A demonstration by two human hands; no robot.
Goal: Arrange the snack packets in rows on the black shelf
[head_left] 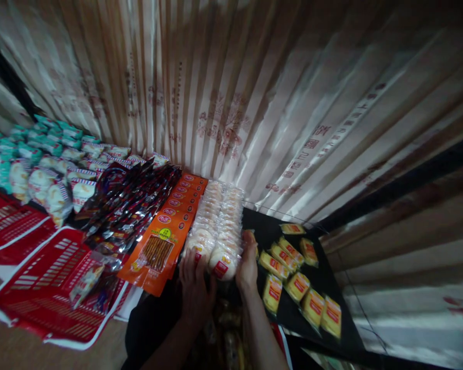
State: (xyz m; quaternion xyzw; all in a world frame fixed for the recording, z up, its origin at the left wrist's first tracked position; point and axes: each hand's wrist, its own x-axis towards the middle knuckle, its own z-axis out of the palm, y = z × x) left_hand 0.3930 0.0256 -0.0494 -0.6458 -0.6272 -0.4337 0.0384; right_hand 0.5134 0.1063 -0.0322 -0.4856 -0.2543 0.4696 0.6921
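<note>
Two long rows of round, pale cakes in clear wrappers (224, 259) lean one behind another on the black shelf. Against the front of the left row rests my left hand (196, 280), its fingers extended over the nearest wrapper. My right hand (248, 264) lies along the right side of the rows, fingers stretched forward and partly hidden. Neither hand is wrapped round a cake. Just left of the rows lie overlapping orange snack packets (165, 231). Several small yellow packaged cakes (298, 285) are scattered to the right of my right hand.
Dark shiny packets (131, 200) and white snack bags (48, 187) fill the left side, with teal packets (31, 149) beyond. A red basket (27, 288) holding a few packets stands at lower left. Pleated curtains (224, 103) hang behind the black shelf (332, 262).
</note>
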